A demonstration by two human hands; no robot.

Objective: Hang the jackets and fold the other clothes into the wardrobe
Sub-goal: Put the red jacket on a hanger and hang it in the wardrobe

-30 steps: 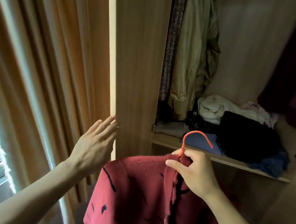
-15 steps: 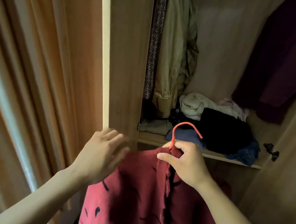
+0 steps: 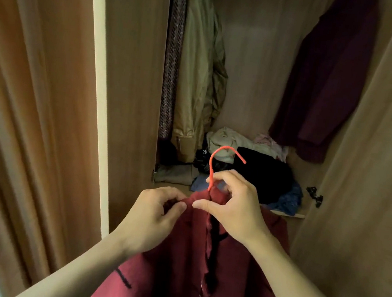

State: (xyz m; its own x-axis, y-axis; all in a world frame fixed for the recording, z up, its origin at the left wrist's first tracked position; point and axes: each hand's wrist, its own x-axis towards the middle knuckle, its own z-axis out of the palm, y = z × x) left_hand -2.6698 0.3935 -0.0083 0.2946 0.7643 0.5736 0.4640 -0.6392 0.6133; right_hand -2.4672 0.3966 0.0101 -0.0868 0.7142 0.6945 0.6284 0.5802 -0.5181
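A dark red jacket (image 3: pixel 177 274) with black marks hangs on an orange hanger whose hook (image 3: pixel 220 159) sticks up above the collar. My right hand (image 3: pixel 232 205) grips the jacket's neck and the hanger just below the hook. My left hand (image 3: pixel 154 216) pinches the collar fabric on the left side, thumb touching the cloth. Both hands are held in front of the open wardrobe (image 3: pixel 252 81), below its hanging space.
Inside hang an olive jacket (image 3: pixel 197 76), a patterned garment (image 3: pixel 171 73) and a dark maroon coat (image 3: pixel 327 84). A heap of loose clothes (image 3: pixel 248 168) lies on the shelf. Wardrobe doors stand open at left (image 3: pixel 128 93) and right (image 3: pixel 369 166). Orange curtains (image 3: pixel 25 106) hang at the left.
My left hand left the wardrobe door edge, moved right and took hold of the jacket's collar. The view swung right toward the wardrobe interior.
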